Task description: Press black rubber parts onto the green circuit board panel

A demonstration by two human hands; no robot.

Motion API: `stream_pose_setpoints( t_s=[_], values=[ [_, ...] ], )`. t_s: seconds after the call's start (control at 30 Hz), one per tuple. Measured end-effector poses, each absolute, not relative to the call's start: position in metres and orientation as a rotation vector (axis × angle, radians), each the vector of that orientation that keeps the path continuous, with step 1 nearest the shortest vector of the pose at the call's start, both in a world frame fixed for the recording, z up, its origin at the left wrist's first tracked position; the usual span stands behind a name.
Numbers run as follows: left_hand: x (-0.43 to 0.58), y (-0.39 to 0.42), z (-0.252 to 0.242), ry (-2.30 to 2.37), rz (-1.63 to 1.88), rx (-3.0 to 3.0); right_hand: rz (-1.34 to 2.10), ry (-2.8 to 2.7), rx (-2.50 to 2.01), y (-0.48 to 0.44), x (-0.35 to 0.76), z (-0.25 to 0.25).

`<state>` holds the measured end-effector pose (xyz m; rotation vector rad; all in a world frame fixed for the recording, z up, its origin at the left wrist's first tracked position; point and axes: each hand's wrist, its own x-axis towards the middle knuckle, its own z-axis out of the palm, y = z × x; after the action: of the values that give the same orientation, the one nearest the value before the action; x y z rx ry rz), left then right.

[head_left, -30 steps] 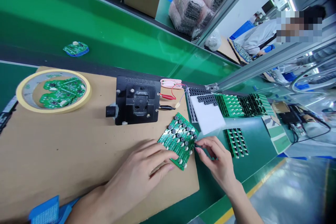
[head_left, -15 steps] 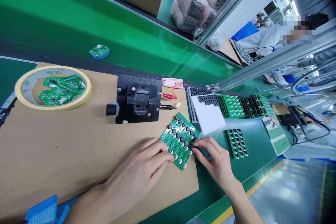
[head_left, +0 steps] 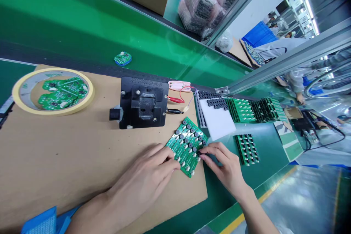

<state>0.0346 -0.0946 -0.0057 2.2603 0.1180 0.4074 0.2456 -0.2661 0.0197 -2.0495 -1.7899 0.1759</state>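
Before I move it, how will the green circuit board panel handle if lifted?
The green circuit board panel looks stiff and fairly light under the left hand. Its narrow joined strips may snap if flexed, and the raised grey parts could catch when pushed.

We rested our left hand [head_left: 144, 179] on a green circuit-board panel [head_left: 186, 146] lying on a cardboard sheet [head_left: 68, 161], while our right hand [head_left: 225, 166] pinched a small dark piece [head_left: 200, 153] at the panel's edge. Just beyond stood a black test fixture [head_left: 141, 102] with a red clip [head_left: 175, 99] and a black clip [head_left: 174, 111].
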Motion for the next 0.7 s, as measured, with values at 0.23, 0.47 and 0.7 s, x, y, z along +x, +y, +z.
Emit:
stream_pose_setpoints(
  t_s=[0.23, 0.47, 0.7],
  values=[
    [0.034, -0.095, -0.007, 0.108, 0.436, 2.273, 0.081, -1.804, -2.044, -0.267, 0.245, 0.019],
    [0.032, -0.095, -0.005, 0.114, 0.411, 2.292, 0.006, -1.840, -2.118, -0.265, 0.232, 0.026],
    [0.033, -0.097, -0.003, 0.158, 0.383, 2.231, -0.179, -2.031, -2.280, -0.283, 0.217, 0.031]
  ],
)
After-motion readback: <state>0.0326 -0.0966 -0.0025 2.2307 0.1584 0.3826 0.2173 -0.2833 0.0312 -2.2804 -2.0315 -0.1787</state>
